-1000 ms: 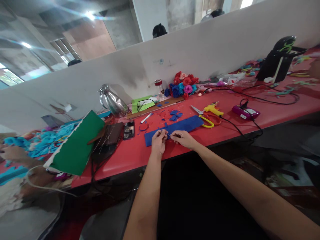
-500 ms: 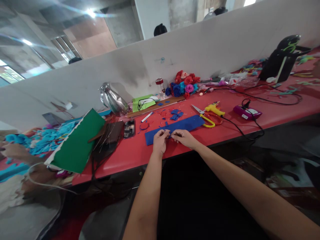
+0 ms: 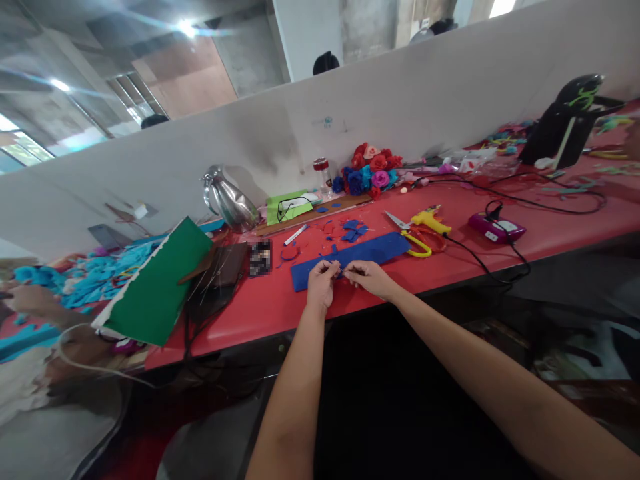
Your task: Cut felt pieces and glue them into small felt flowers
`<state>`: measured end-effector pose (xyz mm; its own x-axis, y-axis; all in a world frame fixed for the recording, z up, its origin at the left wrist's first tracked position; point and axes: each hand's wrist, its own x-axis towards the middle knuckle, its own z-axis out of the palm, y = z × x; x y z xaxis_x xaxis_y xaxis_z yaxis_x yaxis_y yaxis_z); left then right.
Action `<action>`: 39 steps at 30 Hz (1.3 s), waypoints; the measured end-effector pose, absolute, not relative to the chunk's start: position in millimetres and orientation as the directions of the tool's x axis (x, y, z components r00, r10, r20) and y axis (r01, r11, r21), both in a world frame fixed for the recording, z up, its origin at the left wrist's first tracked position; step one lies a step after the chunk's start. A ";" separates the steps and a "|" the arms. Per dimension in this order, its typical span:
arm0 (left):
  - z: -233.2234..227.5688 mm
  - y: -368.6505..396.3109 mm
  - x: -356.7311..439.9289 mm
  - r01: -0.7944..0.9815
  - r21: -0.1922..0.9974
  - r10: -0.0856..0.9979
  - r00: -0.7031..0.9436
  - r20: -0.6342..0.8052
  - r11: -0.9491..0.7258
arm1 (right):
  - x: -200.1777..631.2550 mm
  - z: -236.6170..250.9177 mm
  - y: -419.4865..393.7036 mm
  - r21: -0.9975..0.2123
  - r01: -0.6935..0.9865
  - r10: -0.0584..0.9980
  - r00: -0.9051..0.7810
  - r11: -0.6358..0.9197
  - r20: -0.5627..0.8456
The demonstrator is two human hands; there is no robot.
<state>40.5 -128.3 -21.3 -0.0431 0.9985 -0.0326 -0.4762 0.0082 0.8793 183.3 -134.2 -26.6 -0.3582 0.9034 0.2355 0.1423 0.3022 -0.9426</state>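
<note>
My left hand (image 3: 321, 283) and my right hand (image 3: 369, 277) meet fingertip to fingertip over the near edge of a long blue felt strip (image 3: 373, 251) on the red table (image 3: 450, 260). Between the pinched fingers is a thin wire with a small blue piece (image 3: 341, 270); it is too small to see well. Loose blue felt scraps (image 3: 353, 230) lie just beyond the strip. Yellow-handled scissors (image 3: 409, 235) and a yellow glue gun (image 3: 427, 218) rest to the right of the strip.
A bunch of red, blue and pink felt flowers (image 3: 369, 171) sits by the white partition. A silver jug (image 3: 227, 198), a green felt sheet (image 3: 160, 283) and a dark pouch (image 3: 220, 270) are on the left. A purple device (image 3: 497, 227) with black cables lies right. Another person's hand (image 3: 27, 298) is at far left among cyan scraps.
Both hands stay together over the blue strip, fingers shifting only slightly on the small piece. The view has drifted a little.
</note>
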 end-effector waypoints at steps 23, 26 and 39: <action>-17.1 -133.8 40.8 -0.384 0.922 0.998 0.036 0.057 -0.039 | 183.6 -29.9 -132.5 -0.940 0.111 0.895 -0.358 0.323 0.265; -17.5 -135.0 41.8 -0.343 0.933 0.990 0.045 0.133 -0.110 | 182.5 -33.2 -130.5 -0.934 0.102 0.892 -0.348 0.343 0.289; -24.2 -133.8 42.6 -0.273 0.936 0.973 0.006 0.231 -0.221 | 172.2 5.0 -146.8 -0.879 0.133 0.889 -0.096 0.458 0.449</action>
